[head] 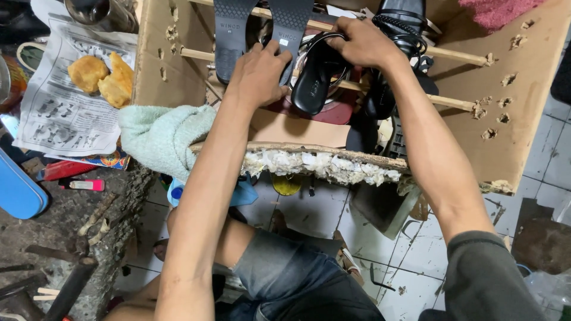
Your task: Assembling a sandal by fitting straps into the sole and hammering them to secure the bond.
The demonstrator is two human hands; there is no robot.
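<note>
Black sandal (318,74) gripped by right hand (363,41), long axis near-vertical (toe down), left hand (259,74) loosely curled beside it.

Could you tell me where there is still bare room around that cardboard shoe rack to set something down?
The bare cardboard panel right of the wooden rods is free, as is the tiled floor below the rack's torn front edge. The middle is crowded: the left hand and right hand work among black sandals. The newspaper holds fried snacks.

Both arms outstretched, left hand (259,74) and right hand (363,41) curled.
</note>
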